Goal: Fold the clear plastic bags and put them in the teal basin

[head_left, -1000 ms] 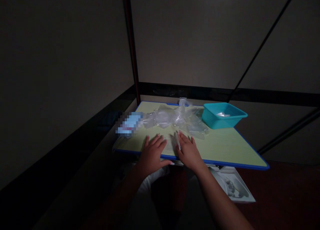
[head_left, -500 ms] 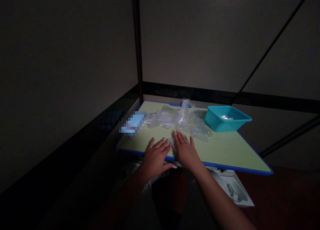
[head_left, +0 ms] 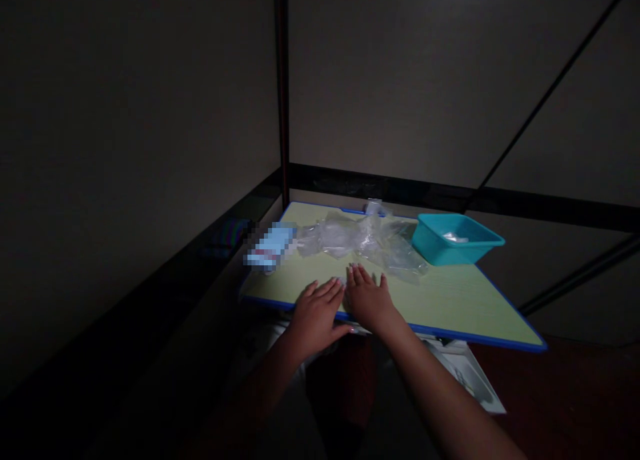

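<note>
My left hand (head_left: 320, 310) lies palm down at the near edge of a pale yellow board with a blue rim (head_left: 450, 307), its thumb stretched toward the other hand. Beside it, my right hand (head_left: 369, 300) rests flat with its fingers pointing away from me. Between and partly beneath the fingers shows a small piece of clear plastic (head_left: 342, 281), mostly hidden by both hands. Beyond the fingertips, several clear plastic bags (head_left: 340, 237) lie in a loose, crumpled spread.
On the right of the board stands a teal basin (head_left: 450, 250) with white or clear pieces inside. A blurred-out light blue device (head_left: 271, 245) sits at the left edge. Dark walls enclose the far and left sides. Below the board at right is a white picture-printed box (head_left: 477, 377).
The left hand's fingers have drawn closer together and shifted slightly right, toward the right hand. Less of the plastic between the hands shows. The whole view has moved a little.
</note>
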`<act>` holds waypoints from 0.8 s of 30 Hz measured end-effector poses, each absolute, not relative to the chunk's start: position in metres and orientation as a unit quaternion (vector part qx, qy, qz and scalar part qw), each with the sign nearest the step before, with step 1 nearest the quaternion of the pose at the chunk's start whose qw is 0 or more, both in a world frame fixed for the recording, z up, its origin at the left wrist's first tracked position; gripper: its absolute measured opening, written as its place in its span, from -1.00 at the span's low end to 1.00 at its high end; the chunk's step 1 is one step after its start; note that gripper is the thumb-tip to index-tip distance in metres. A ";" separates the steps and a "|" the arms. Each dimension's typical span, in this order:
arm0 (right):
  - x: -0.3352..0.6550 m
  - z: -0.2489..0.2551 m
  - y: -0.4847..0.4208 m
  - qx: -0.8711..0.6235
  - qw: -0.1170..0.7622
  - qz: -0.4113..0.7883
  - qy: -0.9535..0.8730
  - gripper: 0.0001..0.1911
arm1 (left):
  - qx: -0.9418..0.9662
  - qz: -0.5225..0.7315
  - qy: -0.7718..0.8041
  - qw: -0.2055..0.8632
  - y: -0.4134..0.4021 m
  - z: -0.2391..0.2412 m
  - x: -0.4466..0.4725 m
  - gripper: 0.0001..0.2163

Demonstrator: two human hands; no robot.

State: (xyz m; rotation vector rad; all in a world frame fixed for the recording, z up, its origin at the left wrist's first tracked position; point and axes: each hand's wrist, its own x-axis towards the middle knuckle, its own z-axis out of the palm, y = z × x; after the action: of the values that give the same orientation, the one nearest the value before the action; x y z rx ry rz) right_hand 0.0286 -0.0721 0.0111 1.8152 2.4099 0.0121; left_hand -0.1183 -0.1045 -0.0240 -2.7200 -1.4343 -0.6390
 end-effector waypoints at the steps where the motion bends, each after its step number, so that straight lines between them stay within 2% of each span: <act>1: 0.027 0.012 -0.072 0.601 0.064 0.004 0.796 -0.39 | -0.866 -0.205 -0.457 0.001 -0.104 -0.024 -0.118 -0.36; 8: 0.031 0.014 -0.070 0.591 0.039 -0.007 0.806 -0.39 | -0.862 -0.216 -0.459 0.006 -0.105 -0.025 -0.117 -0.39; 15: 0.060 0.008 -0.073 0.533 -0.012 -0.041 0.845 -0.26 | -0.859 -0.223 -0.460 0.007 -0.104 -0.026 -0.116 -0.41; 24: 0.057 -0.005 -0.079 0.503 -0.053 -0.027 0.862 -0.38 | -0.852 -0.221 -0.475 0.004 -0.105 -0.027 -0.114 -0.29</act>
State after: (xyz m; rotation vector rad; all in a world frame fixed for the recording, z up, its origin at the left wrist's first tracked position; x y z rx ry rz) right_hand 0.0570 -0.0785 -0.0055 1.6367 2.8042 -0.0891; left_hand -0.1142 -0.1050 -0.0267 -2.6701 -1.4871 -0.6931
